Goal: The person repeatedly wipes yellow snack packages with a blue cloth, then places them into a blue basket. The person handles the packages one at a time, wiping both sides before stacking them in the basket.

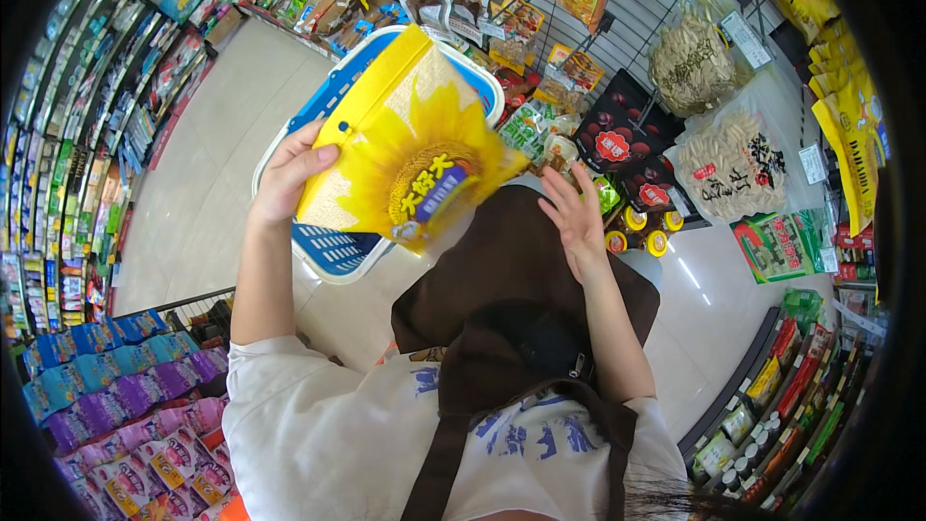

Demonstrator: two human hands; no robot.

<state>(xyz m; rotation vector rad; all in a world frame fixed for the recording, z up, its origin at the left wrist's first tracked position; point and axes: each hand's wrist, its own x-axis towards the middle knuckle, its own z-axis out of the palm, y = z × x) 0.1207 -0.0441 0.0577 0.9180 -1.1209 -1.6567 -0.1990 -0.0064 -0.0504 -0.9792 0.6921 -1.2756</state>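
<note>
A yellow snack bag (405, 152) with a large sunflower printed on it is gripped at its left edge by my left hand (293, 174). The bag is held tilted over a blue and white plastic shopping basket (340, 257), covering much of it. What the basket holds is hidden. My right hand (576, 221) has its fingers spread and holds nothing. It is in front of the dark brown apron (499, 253), to the right of the bag. Beyond its fingertips are packaged snacks on the low shelf.
A wire rack (651, 7) carries hanging bags, among them clear bags of sunflower seeds (738, 166) and black pouches (615, 126). Jars with yellow lids (656, 242) stand low beneath. Stocked shelves (87, 145) curve along the left; colourful packets (123, 383) fill the lower left.
</note>
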